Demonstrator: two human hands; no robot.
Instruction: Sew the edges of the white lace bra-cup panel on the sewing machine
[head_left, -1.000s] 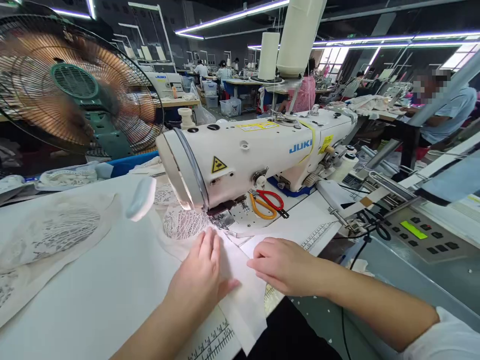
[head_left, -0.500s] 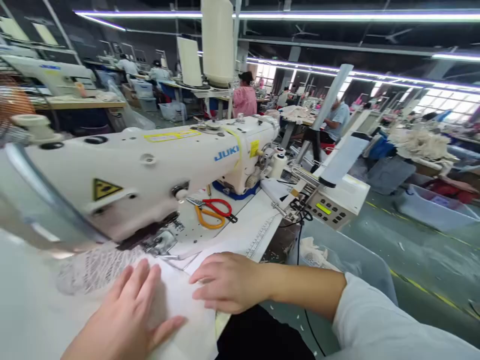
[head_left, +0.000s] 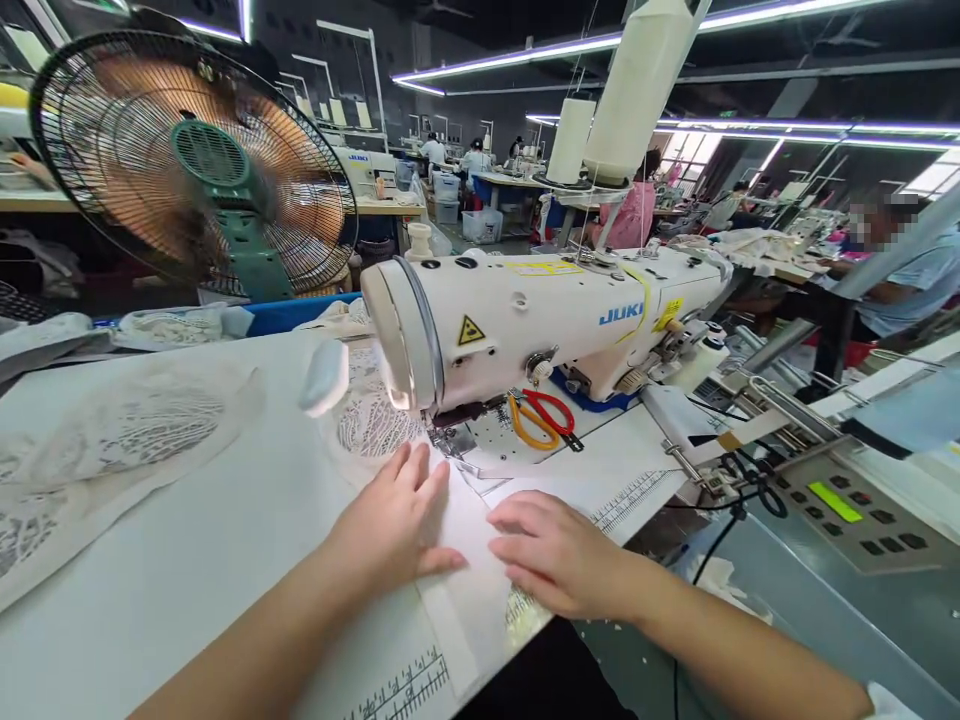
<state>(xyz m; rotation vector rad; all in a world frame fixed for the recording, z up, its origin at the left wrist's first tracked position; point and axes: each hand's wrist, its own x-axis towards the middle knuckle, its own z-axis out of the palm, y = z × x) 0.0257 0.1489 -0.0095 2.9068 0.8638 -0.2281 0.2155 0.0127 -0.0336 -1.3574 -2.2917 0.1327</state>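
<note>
My left hand (head_left: 397, 520) lies flat on pale cloth (head_left: 469, 610) in front of the sewing machine's needle area, fingers spread and pointing at the presser foot (head_left: 444, 440). A lace section (head_left: 379, 425) of pale fabric extends beyond those fingertips, beneath and left of the machine head. On the cloth's right side rests my right hand (head_left: 559, 555), its fingers slightly bent and apart, with no grip visible. The white sewing machine (head_left: 517, 310) stands just beyond both hands. Scissors with red and orange handles (head_left: 551, 420) lie on its bed.
More lace pieces (head_left: 150, 440) lie on the left of the white table (head_left: 225, 580). A large fan (head_left: 202, 170) stands behind it. Thread cones (head_left: 634, 95) rise behind the machine. A control box (head_left: 847, 510) and a plastic bin (head_left: 817, 620) are at right. Co-workers sit farther back.
The view has swung left and pulled back, bringing the fan and the lace pieces into sight. Both hands keep nearly the same places on the cloth by the presser foot.
</note>
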